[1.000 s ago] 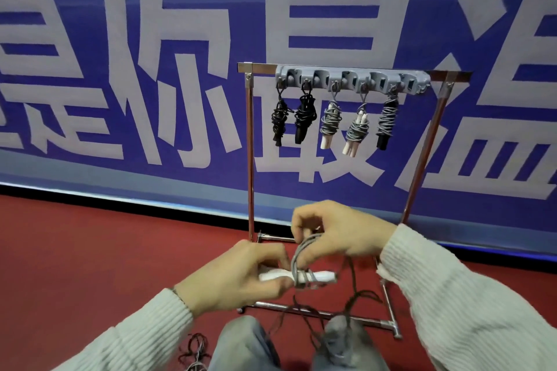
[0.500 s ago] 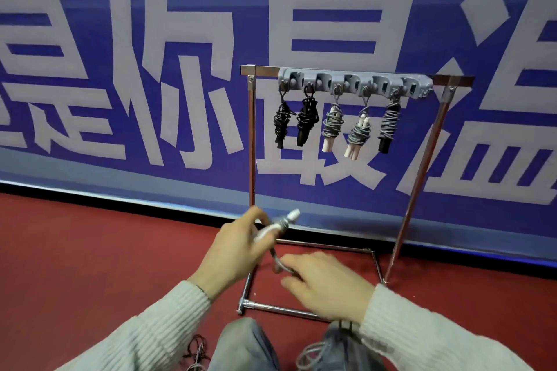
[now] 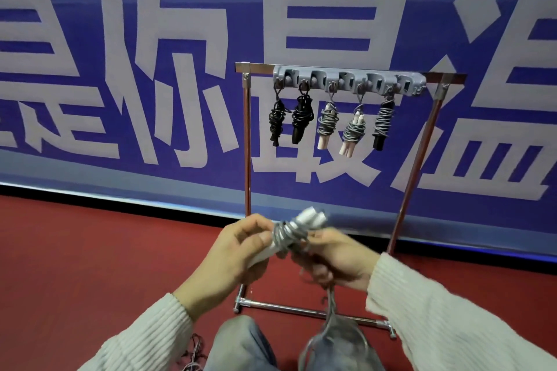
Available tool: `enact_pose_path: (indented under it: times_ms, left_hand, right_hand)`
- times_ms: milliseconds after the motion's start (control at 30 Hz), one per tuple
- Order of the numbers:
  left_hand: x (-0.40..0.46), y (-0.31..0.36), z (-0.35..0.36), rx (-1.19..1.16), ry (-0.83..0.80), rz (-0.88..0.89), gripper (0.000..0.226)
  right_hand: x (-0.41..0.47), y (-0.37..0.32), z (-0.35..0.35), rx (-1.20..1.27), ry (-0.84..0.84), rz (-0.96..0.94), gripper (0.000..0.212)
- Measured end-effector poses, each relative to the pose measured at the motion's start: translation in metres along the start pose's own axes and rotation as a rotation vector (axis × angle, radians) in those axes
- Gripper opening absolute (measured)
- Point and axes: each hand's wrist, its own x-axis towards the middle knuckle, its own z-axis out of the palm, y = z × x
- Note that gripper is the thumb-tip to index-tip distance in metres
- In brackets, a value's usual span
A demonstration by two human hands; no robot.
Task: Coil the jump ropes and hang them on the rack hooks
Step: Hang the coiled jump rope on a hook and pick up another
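My left hand (image 3: 238, 253) grips the two white handles of a grey jump rope (image 3: 304, 224), which point up and to the right. Grey cord is wound round the handles. My right hand (image 3: 337, 262) holds the cord just right of the handles, and the loose cord (image 3: 330, 319) hangs from it down over my knees. Behind my hands stands the metal rack (image 3: 247, 159) with a grey hook bar (image 3: 349, 80) on top. Several coiled ropes hang from the hooks: two black (image 3: 301, 119), two grey with white handles (image 3: 354, 131), one grey with black handles (image 3: 382, 122).
A blue banner (image 3: 150, 69) with large pale characters covers the wall behind the rack. The floor is red carpet (image 3: 75, 265). More tangled cord (image 3: 194, 352) lies on the floor by my left knee. The rack's base bar (image 3: 301, 309) runs just beyond my knees.
My right hand has come up from below to meet the handles, bringing the cord round them. My left hand has kept its hold on the handles at about the same height.
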Motion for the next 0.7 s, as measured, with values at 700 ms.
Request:
enact_pose_path:
  times_ms: [700]
  left_hand:
    - [-0.008,-0.003,-0.001,0.032,-0.106,-0.006,0.026]
  right_hand:
    - [-0.004,-0.014,0.005,-0.404,-0.048,-0.161,0.031]
